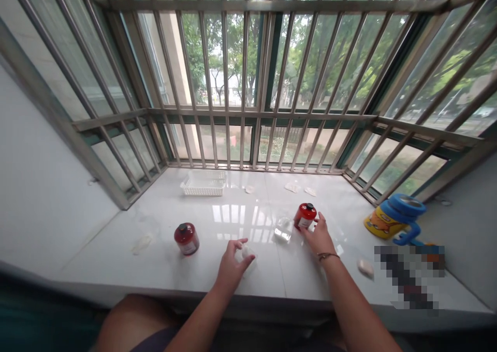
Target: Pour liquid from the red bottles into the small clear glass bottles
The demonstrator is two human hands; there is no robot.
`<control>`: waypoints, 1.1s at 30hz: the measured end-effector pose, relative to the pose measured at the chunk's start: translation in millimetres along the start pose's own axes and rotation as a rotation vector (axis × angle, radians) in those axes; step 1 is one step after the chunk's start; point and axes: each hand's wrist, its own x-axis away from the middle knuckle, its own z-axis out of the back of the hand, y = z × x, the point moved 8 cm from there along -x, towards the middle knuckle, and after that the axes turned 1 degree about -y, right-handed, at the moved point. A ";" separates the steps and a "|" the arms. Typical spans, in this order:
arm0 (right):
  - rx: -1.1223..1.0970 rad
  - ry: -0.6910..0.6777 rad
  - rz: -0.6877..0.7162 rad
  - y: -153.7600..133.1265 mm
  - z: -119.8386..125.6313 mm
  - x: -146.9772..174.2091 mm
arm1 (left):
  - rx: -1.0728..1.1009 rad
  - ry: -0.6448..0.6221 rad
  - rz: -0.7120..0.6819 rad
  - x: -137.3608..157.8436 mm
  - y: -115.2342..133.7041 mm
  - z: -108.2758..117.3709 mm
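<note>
My right hand point(319, 236) is wrapped round the lower right side of a red see-through bottle point(306, 215) with a black top and a pale label. The bottle stands upright on the white ledge. A clear, shiny block-like container point(283, 230) rests just left of it. In front of me, my left hand point(231, 265) is curled with thumb and fingers round a small whitish, see-through thing point(247, 252), whose kind I cannot make out. Farther left, a second dark red bottle point(187, 239) with a black top stands upright, apart from both hands.
A white plastic basket point(203, 185) sits at the back left. Several pale crumpled pieces, one of them a white scrap point(291, 187), lie about the ledge. On the right are a blue-and-yellow mug point(388, 216), a pale lump point(365, 268) and a pixelated patch. Metal window bars point(256, 116) enclose the ledge.
</note>
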 end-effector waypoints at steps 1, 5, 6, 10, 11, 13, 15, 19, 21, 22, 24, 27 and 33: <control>0.008 0.027 0.007 -6.1 2.2 -0.2 | -0.010 -0.013 0.001 0.0 0.3 -0.9; 0.014 0.142 0.112 -55.4 17.9 29.5 | -0.037 -0.051 -0.013 -0.4 -0.2 -3.8; -0.005 0.165 0.198 -76.4 21.2 44.8 | -0.032 -0.039 -0.013 -0.6 -1.6 -3.1; -0.130 -0.009 0.489 -153.3 4.2 115.9 | 0.013 -0.006 0.003 -1.6 -6.7 -1.0; -0.156 -0.062 0.510 -164.1 -3.5 131.3 | 0.016 -0.019 0.003 -2.0 -6.3 -1.6; -0.200 -0.127 0.522 -175.4 -18.3 155.8 | -0.004 -0.051 -0.010 -2.8 -3.6 -3.3; -0.230 -0.155 0.511 -175.4 -31.3 171.3 | -0.031 -0.064 -0.025 -3.2 -1.1 -4.2; -0.263 -0.184 0.489 -164.7 -50.9 185.0 | 0.005 0.008 -0.007 -2.7 -3.8 -0.6; -0.269 -0.187 0.487 -161.4 -56.3 188.4 | 0.043 0.007 -0.005 -2.5 -4.6 -1.0; -0.270 -0.183 0.486 -160.6 -57.7 189.8 | 0.052 -0.009 -0.014 -2.7 -3.9 -2.0; -0.270 -0.179 0.498 -161.3 -59.2 192.8 | 0.036 -0.043 -0.043 -3.6 -1.3 -3.5; -0.268 -0.203 0.551 -166.2 -60.8 198.1 | 0.015 -0.054 -0.074 -6.3 -0.8 -4.1; -0.269 -0.251 0.561 -167.2 -64.3 200.9 | 0.085 -0.013 -0.031 -10.6 -7.3 -1.8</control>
